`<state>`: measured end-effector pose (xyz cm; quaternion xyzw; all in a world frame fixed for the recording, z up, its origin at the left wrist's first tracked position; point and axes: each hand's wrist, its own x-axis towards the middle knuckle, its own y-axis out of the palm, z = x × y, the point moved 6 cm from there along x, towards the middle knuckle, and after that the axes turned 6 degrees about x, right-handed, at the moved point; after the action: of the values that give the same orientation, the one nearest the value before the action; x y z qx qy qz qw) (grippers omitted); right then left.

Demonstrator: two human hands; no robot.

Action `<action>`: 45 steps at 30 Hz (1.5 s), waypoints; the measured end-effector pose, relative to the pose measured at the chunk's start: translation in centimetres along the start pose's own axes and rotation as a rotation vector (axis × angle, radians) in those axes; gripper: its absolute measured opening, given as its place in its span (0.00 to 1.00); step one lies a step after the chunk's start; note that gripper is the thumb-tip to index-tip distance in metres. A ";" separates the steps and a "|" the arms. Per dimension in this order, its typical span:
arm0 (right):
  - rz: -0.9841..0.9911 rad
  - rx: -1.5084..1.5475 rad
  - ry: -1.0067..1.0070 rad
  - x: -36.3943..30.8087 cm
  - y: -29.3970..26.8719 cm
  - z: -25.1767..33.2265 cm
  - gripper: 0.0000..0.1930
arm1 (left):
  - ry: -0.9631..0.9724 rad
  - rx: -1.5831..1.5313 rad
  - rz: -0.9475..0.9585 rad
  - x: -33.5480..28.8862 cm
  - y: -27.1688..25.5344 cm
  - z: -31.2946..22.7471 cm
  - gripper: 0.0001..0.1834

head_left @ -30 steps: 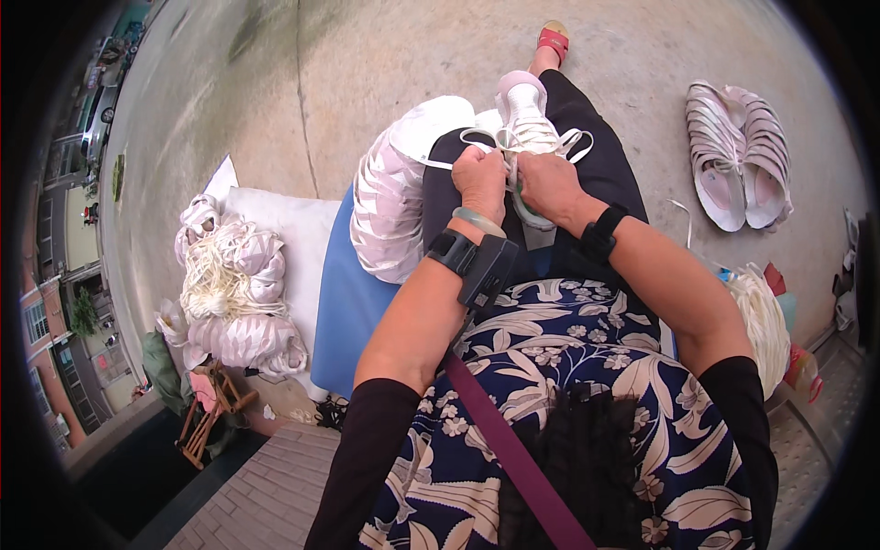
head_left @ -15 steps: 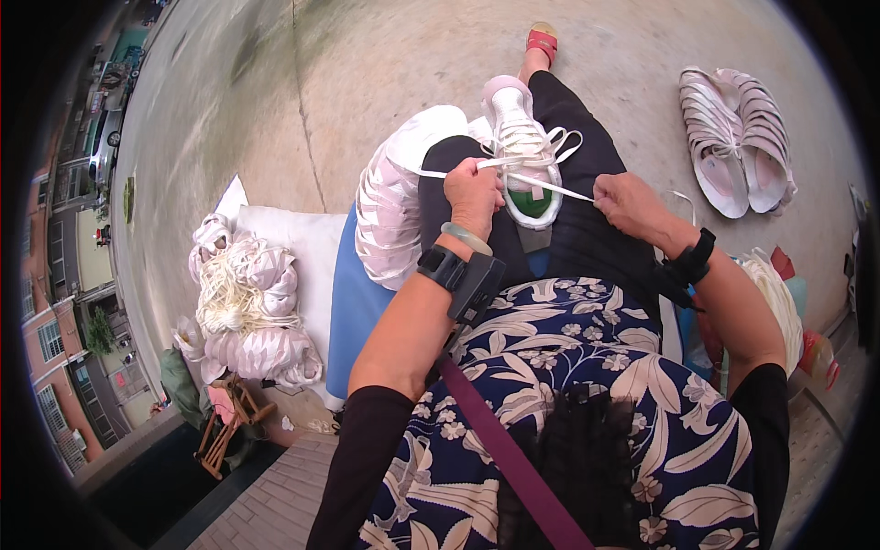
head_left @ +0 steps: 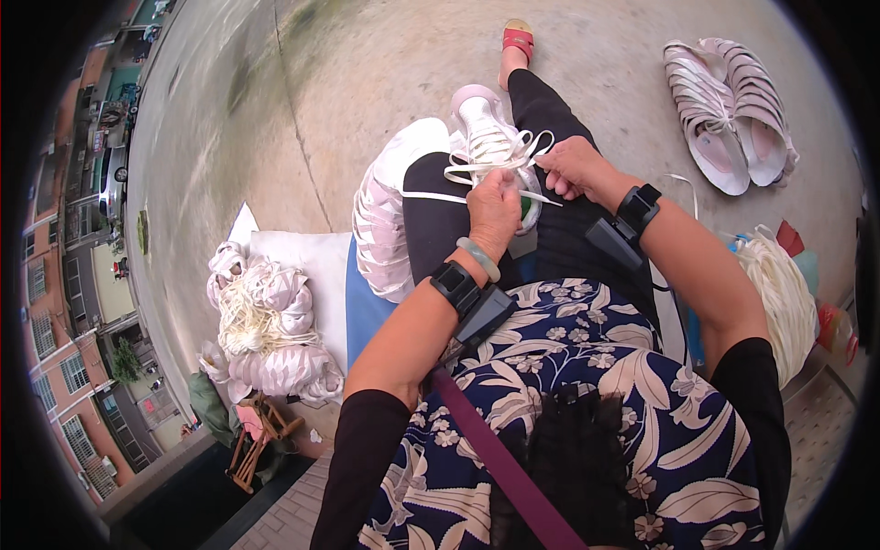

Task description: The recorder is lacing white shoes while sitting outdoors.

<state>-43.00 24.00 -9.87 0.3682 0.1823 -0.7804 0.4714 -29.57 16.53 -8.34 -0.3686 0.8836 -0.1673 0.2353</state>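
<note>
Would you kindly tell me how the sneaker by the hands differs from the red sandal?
The sneaker is white and pale pink, whereas the sandal is red. The sneaker has long white laces, with an end hanging free; the sandal shows none. The sneaker is unworn, with the left hand and right hand at its laces; the sandal is on a foot. Both are footwear, toes toward the picture's top.

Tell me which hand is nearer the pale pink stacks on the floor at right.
Right: the right hand is to the left of the pale pink stacks; the left hand is farther left from them.
</note>
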 end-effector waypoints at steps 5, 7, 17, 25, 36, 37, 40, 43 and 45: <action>-0.038 0.034 -0.069 1.3 0.3 -0.4 0.08 | -0.029 -0.060 0.056 0.7 0.7 -0.3 0.14; -0.040 0.024 -0.090 1.7 0.4 -0.5 0.07 | -0.055 -0.084 0.044 0.9 0.9 0.1 0.13; -0.059 -0.062 -0.209 2.0 1.2 -0.6 0.06 | -0.134 -0.229 0.122 1.3 1.2 0.6 0.09; -0.076 0.113 -0.196 1.3 1.3 -1.0 0.06 | 0.142 0.131 -0.011 2.5 1.6 0.8 0.06; -0.147 0.397 -0.177 1.1 1.2 -1.5 0.04 | 0.104 0.238 0.086 3.4 1.5 1.2 0.06; -0.228 0.417 -0.197 0.8 1.1 -1.4 0.04 | 0.136 0.264 0.068 3.4 1.4 1.2 0.06; -0.343 0.469 -0.244 0.3 0.8 -1.6 0.05 | 0.137 0.287 0.046 3.5 1.2 1.5 0.06; -0.413 0.493 -0.284 -0.1 0.4 -1.6 0.05 | 0.217 0.408 -0.016 3.2 0.5 1.3 0.06; -0.452 0.481 -0.297 -0.3 0.2 -1.7 0.06 | 0.337 0.459 -0.065 2.5 -0.4 0.5 0.06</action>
<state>-42.03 25.13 -10.78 0.3018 -0.0002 -0.9304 0.2082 -30.63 14.41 -9.31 -0.3009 0.8370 -0.4294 0.1568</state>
